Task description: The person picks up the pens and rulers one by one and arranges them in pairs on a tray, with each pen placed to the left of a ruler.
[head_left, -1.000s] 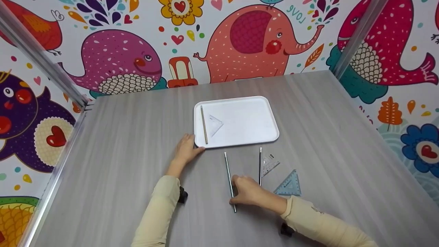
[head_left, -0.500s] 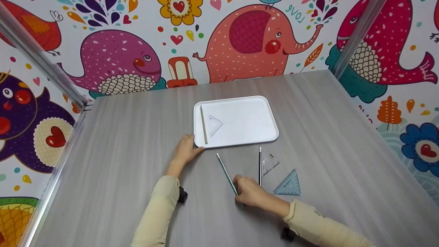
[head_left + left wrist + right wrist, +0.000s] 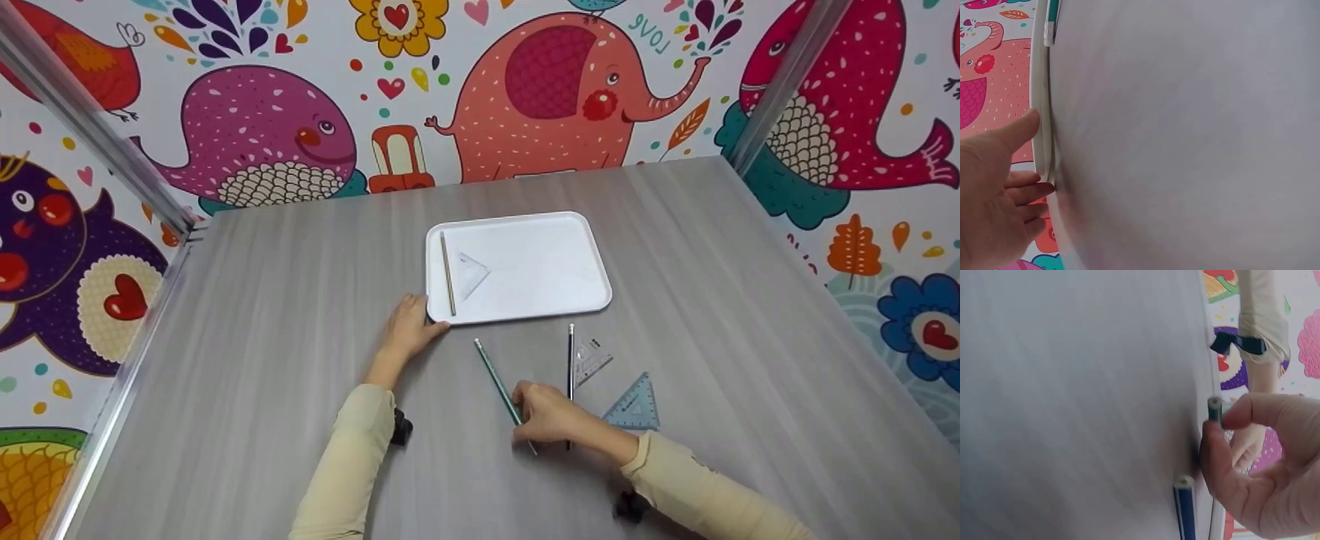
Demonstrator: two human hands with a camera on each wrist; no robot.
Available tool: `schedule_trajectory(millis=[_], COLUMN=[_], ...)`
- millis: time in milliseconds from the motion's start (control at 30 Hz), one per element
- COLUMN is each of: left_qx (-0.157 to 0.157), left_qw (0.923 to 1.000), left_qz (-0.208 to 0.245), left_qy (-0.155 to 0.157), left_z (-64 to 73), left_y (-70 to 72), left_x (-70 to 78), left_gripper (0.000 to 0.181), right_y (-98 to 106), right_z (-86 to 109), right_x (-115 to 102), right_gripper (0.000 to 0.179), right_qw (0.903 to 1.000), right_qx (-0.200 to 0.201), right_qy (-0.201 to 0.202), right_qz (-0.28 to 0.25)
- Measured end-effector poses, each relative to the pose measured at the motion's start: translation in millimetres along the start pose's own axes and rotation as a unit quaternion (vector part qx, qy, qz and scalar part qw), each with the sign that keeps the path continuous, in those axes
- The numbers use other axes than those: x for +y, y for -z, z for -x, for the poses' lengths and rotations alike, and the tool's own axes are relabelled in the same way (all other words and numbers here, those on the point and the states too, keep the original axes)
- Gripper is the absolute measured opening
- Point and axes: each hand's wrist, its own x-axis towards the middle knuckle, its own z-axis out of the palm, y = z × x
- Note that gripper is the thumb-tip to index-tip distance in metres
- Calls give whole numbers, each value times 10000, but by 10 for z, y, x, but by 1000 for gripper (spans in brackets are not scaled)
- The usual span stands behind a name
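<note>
Between thumb and fingers, my right hand (image 3: 559, 416) pinches a green pencil (image 3: 495, 371) near its lower end. The pencil slants with its white eraser end up and left, toward the tray; the flat lower end of that green pencil (image 3: 1215, 410) shows in the right wrist view. Beside this hand lies a dark blue pencil (image 3: 571, 364), partly covered by it. At the near left corner of a white tray (image 3: 540, 262), my left hand (image 3: 409, 330) touches the edge with fingers and thumb extended. Inside the tray are a gold-coloured pencil (image 3: 448, 274) and a clear set square (image 3: 471, 276).
Right of the dark blue pencil lies another clear set square (image 3: 592, 365). A blue set square (image 3: 636, 405) is close to the right wrist. The grey table (image 3: 285, 300) meets cartoon-printed walls (image 3: 405, 90) at the back and sides.
The green pencil has turned, its eraser end swinging left and its lower end going right with my right hand. My left hand stays at the tray corner.
</note>
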Motion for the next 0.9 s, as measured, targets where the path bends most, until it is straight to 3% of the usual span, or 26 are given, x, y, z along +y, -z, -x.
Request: schedule_trajectory(millis=[100,233,367,567,900], left_qx=[-17,-35,45,74,0], left_qw=[10000,9999,10000,10000,10000], left_qz=[0,23,2,25,20], left_qy=[59,110,19,-32,43], left_z=[4,5,1,2,9], left_y=[-4,-16,-26,-15,0], left_x=[-7,-11,-19,-15,-9], left_gripper=[54,56,55,51,52], right_y=[55,110,146,203,290], right_z=[1,14,18,4,-46], right_x=[18,33,41,37,15], right_gripper=[33,28,28,27,31], right_qw=[9949,9750,9585,9464,9485], right_qx=[-462,-925,-1107,-1240,-1204], right_qy=[-318,-574,-662,-580,-572], right_qz=[-842,-1939,-2542,-2926,-2874])
